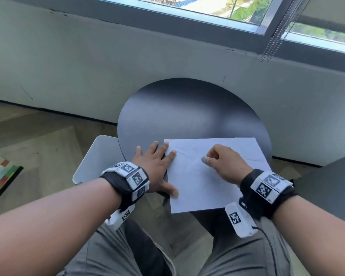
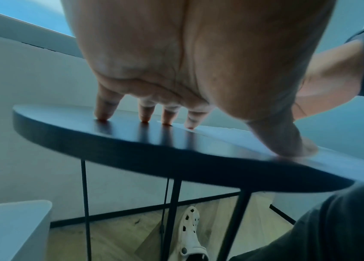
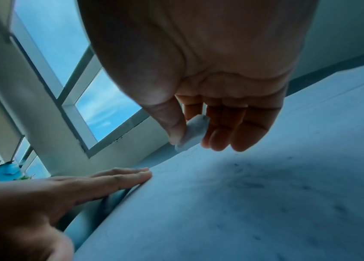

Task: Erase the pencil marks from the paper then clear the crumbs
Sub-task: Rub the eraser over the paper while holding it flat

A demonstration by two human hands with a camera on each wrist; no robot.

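Fingers (image 3: 215, 134) and thumb of the right hand (image 1: 225, 164) pinch a small white eraser (image 3: 193, 131), its tip on the paper (image 1: 203, 188). Left hand (image 1: 155, 166) lies flat, fingers spread, pinning the paper's left edge to the round black table (image 1: 187, 110).

Your left hand (image 2: 199, 70) lay spread on the round black tabletop (image 2: 109, 139) — fingertips (image 2: 102, 116) down, thumb pressing the pale sheet of paper (image 2: 232, 137). Below stood thin black metal legs (image 2: 85, 203) — and a cream perforated clog (image 2: 190, 236).
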